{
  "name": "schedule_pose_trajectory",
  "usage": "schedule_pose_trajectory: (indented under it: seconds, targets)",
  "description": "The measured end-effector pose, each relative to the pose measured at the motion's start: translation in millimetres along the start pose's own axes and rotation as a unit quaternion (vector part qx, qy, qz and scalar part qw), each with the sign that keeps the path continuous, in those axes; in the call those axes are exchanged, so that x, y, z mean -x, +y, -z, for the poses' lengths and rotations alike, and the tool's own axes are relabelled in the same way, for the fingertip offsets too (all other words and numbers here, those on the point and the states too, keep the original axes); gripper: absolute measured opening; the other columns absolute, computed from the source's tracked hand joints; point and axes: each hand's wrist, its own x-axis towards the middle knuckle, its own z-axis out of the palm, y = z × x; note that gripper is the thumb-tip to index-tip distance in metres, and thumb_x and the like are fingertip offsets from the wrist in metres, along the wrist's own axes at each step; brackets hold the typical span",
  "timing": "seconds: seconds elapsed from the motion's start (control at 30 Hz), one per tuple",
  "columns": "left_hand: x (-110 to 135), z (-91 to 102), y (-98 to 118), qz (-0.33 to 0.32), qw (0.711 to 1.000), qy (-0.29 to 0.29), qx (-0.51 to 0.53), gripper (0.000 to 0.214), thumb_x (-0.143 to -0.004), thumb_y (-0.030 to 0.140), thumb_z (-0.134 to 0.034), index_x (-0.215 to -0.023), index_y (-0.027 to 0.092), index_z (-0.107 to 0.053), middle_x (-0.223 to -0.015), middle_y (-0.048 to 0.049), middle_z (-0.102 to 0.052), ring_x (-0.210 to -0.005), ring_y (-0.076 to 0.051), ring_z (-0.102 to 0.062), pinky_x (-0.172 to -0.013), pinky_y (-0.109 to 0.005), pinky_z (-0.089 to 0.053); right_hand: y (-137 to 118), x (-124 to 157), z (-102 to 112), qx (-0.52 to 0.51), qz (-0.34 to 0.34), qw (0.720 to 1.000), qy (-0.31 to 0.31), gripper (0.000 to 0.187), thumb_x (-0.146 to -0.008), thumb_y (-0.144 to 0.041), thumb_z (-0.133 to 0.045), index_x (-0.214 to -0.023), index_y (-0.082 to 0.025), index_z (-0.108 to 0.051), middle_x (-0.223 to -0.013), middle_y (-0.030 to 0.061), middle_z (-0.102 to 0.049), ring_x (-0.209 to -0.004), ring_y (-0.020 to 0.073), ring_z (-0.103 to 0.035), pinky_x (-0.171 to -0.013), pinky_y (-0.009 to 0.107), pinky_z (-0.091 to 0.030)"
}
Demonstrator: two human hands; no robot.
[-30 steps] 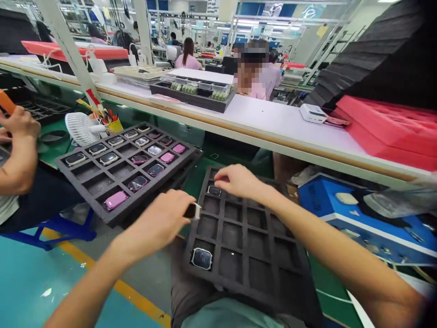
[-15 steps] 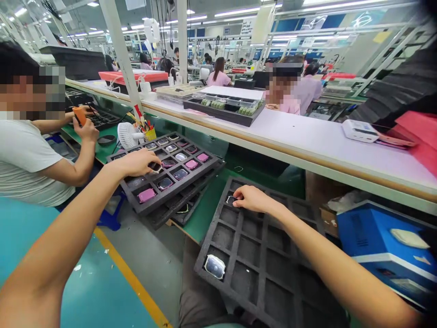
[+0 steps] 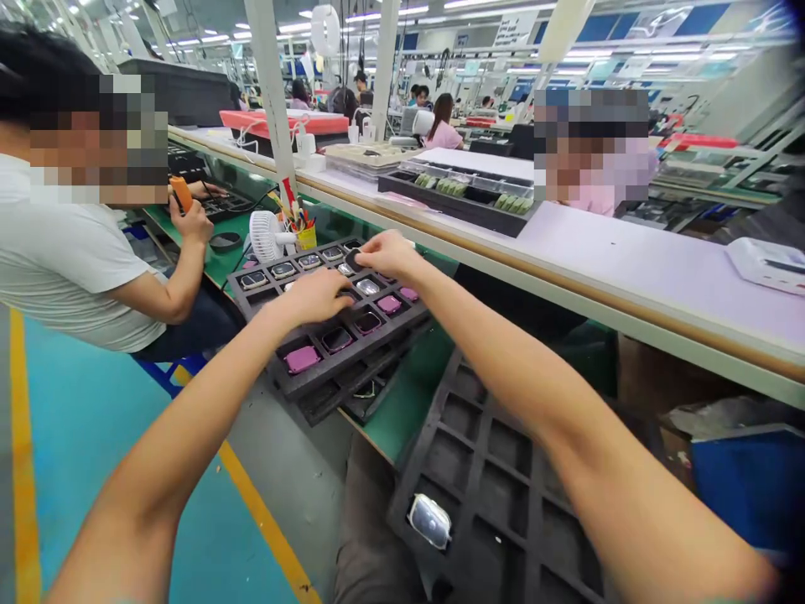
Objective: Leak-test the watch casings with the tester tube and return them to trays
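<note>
My right hand (image 3: 386,254) is at the far edge of a dark foam tray (image 3: 270,369) on a green bench shelf, pinching a dark smartwatch (image 3: 354,260) at its fingertips. My left hand (image 3: 311,295) hangs palm down over the same tray, hiding the watches beneath it. Around it sit several silver, black and pink smartwatches, such as a pink one (image 3: 302,359). A second foam tray (image 3: 484,486) lies over my grey trousers, nearly bare, with one silver watch (image 3: 431,520) near my right forearm.
At left, a co-worker (image 3: 75,252) holds an orange tool (image 3: 181,195). A white desk fan (image 3: 267,236) and yellow pen cup (image 3: 306,238) stand beyond the tray. A white workbench (image 3: 629,260) runs across, carrying a tray of green parts (image 3: 459,197). A blue box (image 3: 748,495) sits lower right.
My right hand has moved from the lower tray up to the far edge of the bench tray, with a dark watch at its fingertips. My left hand has shifted right, and the view has swung left.
</note>
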Motion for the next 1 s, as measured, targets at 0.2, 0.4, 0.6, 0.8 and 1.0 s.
schedule_pose_trajectory:
  seconds: [0.2, 0.4, 0.6, 0.8, 1.0]
  targets:
    - [-16.1, -11.7, 8.0, 0.026, 0.999, -0.042, -0.005, 0.035, -0.096, 0.030, -0.059, -0.124, 0.016, -0.076, -0.133, -0.0144, -0.072, -0.125, -0.030, -0.064, -0.107, -0.038, -0.050, -37.2, -57.1, -66.5, 0.033, 0.082, 0.996, -0.028, 0.031, -0.098, -0.037, -0.065, -0.088, -0.010, -0.077, -0.090, 0.0086, -0.073, -0.102, 0.0207, -0.072, -0.095, 0.034, -0.056]
    - [-16.2, -13.6, 9.2, 0.084, 0.996, -0.030, 0.016, 0.035, -0.095, 0.035, -0.058, -0.121, 0.020, -0.077, -0.118, -0.0111, -0.079, -0.110, -0.032, -0.071, -0.094, -0.040, -0.056, -22.1, -22.7, -20.3, 0.136, 0.039, 0.989, 0.042, 0.031, -0.101, -0.032, -0.057, -0.111, -0.012, -0.078, -0.109, 0.0091, -0.076, -0.117, 0.0297, -0.071, -0.103, 0.043, -0.055]
    - [-17.7, -4.5, 29.2, 0.137, 0.989, 0.055, 0.009, 0.039, -0.091, 0.039, -0.061, -0.123, 0.019, -0.073, -0.120, -0.0146, -0.073, -0.120, -0.040, -0.063, -0.097, -0.054, -0.052, 22.6, 141.0, 48.5, 0.188, 0.047, 0.980, -0.050, 0.020, -0.094, -0.021, -0.061, -0.090, -0.016, -0.080, -0.091, 0.0001, -0.080, -0.088, 0.0153, -0.072, -0.082, 0.023, -0.052]
    - [101.6, -19.2, 147.3, -0.224, 0.972, -0.002, 0.069, 0.015, -0.095, 0.034, -0.061, -0.092, 0.024, -0.072, -0.100, -0.0096, -0.072, -0.097, -0.029, -0.063, -0.081, -0.044, -0.050, 86.8, 274.5, 43.9, 0.245, -0.087, 0.962, -0.083, 0.017, -0.094, -0.028, -0.065, -0.105, -0.025, -0.079, -0.108, 0.0033, -0.083, -0.097, 0.0248, -0.077, -0.082, 0.032, -0.056]
    - [163.5, -65.5, 202.5, -0.349, 0.925, -0.133, 0.063, 0.003, -0.090, 0.018, -0.066, -0.092, 0.017, -0.069, -0.092, -0.0102, -0.068, -0.088, -0.025, -0.062, -0.066, -0.040, -0.044, 151.7, 365.5, 57.9, 0.291, -0.167, 0.938, 0.091, 0.042, -0.096, -0.049, -0.049, -0.122, -0.023, -0.070, -0.126, 0.0136, -0.076, -0.116, 0.0356, -0.073, -0.095, 0.050, -0.060]
